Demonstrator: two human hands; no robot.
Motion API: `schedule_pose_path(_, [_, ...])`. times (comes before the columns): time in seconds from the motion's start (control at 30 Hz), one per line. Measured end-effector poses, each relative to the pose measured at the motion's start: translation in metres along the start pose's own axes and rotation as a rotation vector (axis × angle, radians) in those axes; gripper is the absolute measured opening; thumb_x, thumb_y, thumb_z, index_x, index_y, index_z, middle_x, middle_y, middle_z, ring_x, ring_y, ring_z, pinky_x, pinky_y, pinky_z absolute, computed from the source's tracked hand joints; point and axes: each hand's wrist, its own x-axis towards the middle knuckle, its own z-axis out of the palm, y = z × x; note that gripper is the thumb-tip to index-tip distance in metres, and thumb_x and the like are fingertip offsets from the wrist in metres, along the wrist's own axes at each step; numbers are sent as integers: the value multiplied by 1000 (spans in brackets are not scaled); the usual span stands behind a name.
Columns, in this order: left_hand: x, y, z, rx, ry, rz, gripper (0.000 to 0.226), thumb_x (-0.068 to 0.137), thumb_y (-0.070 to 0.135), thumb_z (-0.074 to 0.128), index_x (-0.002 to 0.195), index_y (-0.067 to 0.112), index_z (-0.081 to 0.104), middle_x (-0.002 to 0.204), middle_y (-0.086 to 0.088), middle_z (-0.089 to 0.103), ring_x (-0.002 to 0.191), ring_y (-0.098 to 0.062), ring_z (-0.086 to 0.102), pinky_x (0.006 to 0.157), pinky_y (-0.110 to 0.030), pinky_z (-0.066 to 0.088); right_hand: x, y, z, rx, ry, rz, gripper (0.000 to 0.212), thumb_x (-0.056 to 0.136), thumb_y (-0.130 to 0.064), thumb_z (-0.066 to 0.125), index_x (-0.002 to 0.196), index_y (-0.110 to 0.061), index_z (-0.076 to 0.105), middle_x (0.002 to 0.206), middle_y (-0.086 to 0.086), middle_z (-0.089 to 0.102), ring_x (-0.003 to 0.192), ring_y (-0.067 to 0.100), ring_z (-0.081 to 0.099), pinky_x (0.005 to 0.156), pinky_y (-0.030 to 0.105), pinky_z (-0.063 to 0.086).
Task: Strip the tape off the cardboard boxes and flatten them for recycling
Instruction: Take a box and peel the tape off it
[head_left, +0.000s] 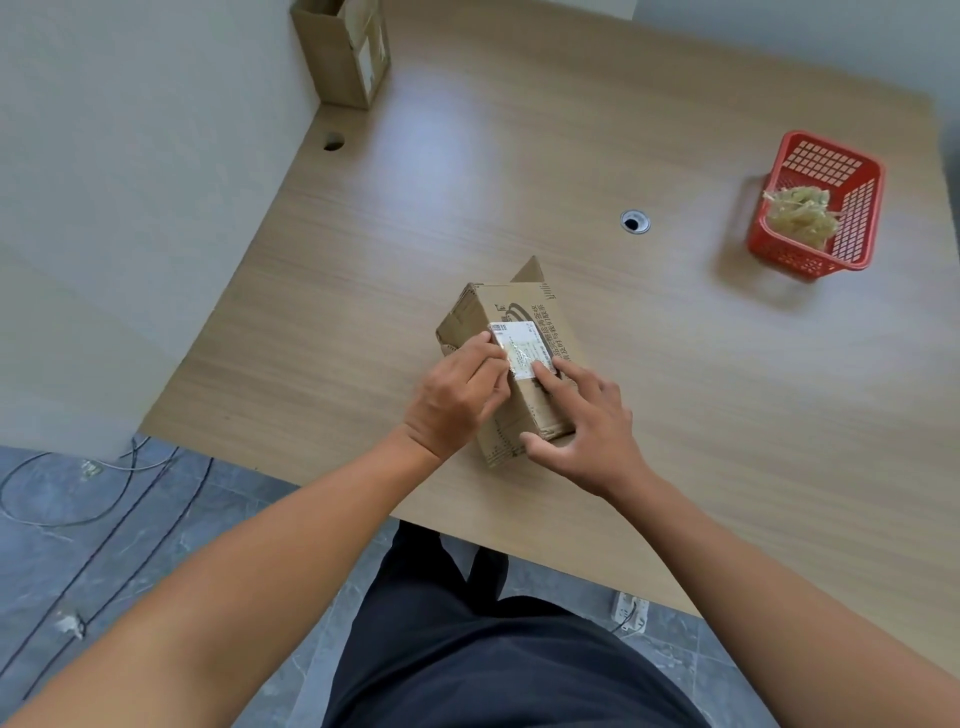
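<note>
Left hand (457, 396) is pinching, with curled fingers and thumb, the left edge of the clear tape (515, 358) that is covering the white shipping label (524, 340) on the upper face of the cardboard box (511, 423). Right hand (589, 423) is lying spread, its fingers straight and apart: the forefinger is pressing on the near corner of the label, while the thumb is resting against the near end of the box.

The box is lying on the wooden counter (519, 156), near the front edge and directly before the person, with one flap (531, 270) showing beyond its far end.

A second cardboard box (343, 57) is standing upright at the far left corner of the counter, beside the wall. A red plastic basket (852, 208) is sitting well apart to the right and is holding a wad of stripped tape (800, 215). A round cable grommet (635, 222) is lying between the near box and the basket.

Below, dark cables (104, 499) are trailing across the grey floor at the left, and a white power strip (631, 610) is lying beneath the counter's front edge.
</note>
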Motion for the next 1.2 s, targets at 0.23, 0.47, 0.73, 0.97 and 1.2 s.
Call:
schedule_pose_path(0.23, [-1, -4, 15, -64, 48, -358, 2, 87, -1, 69, 88, 0, 68, 101, -12, 69, 102, -22, 70, 72, -27, 57, 12, -10, 7, -169, 63, -4, 89, 68, -79, 43, 152, -50, 37, 159, -16, 33, 140, 24, 27, 100, 53, 37])
schedule_pose_path(0.47, [-46, 7, 30, -325, 73, -955, 4, 94, 10, 60, 93, 13, 63, 102, 4, 60, 93, -7, 58, 84, -35, 53, 10, -13, 28, -430, -19, -102, 89, 72, -78, 50, 154, -48, 33, 162, -10, 27, 147, 31, 21, 107, 61, 29])
schedule_pose_path(0.73, [-70, -14, 1, -504, -120, -831, 42, 89, 25, 76, 128, 33, 61, 134, 6, 40, 122, -8, 53, 100, -18, 49, 4, 0, 38, -341, 36, -135, 85, 83, -89, 28, 155, -45, 34, 162, -15, 27, 151, 19, 17, 113, 59, 21])
schedule_pose_path(0.97, [-36, -31, 0, -596, -320, -924, 30, 80, 14, 85, 91, 37, 69, 114, 12, 36, 90, -10, 60, 88, -17, 51, 8, -5, 45, -263, 80, -46, 108, 71, -87, 41, 161, -31, 24, 148, -4, 22, 140, 18, 19, 120, 56, 15])
schedule_pose_path(1.2, [-37, -19, 11, -427, -326, -915, 24, 92, 26, 71, 114, 34, 63, 117, 5, 32, 88, -4, 55, 86, -21, 52, 8, -6, 41, -284, 41, -41, 108, 70, -89, 39, 161, -31, 24, 151, -5, 22, 142, 17, 20, 121, 52, 12])
